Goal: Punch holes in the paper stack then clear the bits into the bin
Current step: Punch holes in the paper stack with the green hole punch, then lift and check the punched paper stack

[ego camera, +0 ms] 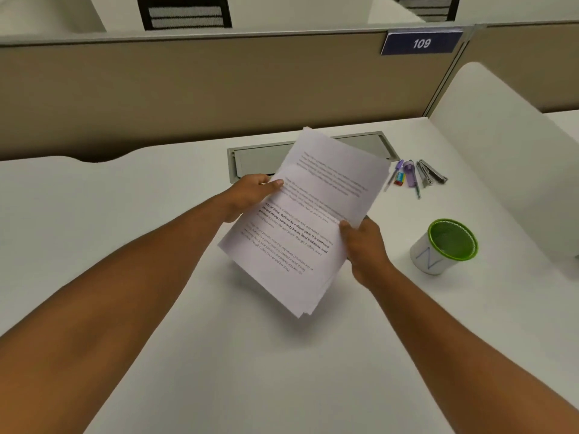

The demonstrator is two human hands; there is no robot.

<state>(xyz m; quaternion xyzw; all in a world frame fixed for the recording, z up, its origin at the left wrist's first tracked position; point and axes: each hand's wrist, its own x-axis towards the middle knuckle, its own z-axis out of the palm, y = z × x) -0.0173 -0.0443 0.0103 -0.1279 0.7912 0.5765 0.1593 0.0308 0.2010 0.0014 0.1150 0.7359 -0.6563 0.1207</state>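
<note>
White paper [308,214] carries lines of black print — some bold. The desk [156,214] is plain off-white, the partition [188,89] beige. A white cup [434,258] has a bright green rim and blue scribble — the sign [421,43] is navy with white numerals.

A: Open-plan office, cubicle desk. Tan fabric partition panel [188,98] along the back, with a blue number plate reading 109 [421,43] clipped at its top edge.

B: Other signs?

A: Smooth white desk surface [125,214] with a grey rectangular cable hatch [257,158] set flush into it near the partition. Black mesh-backed chair [186,14] visible beyond the partition, in the next bay.

B: Stationery?

A: Small cluster at the right: a metal stapler [430,175], just beside a purple pen [395,174]. A white curved side divider [501,145] closes the bay on the right.
</note>
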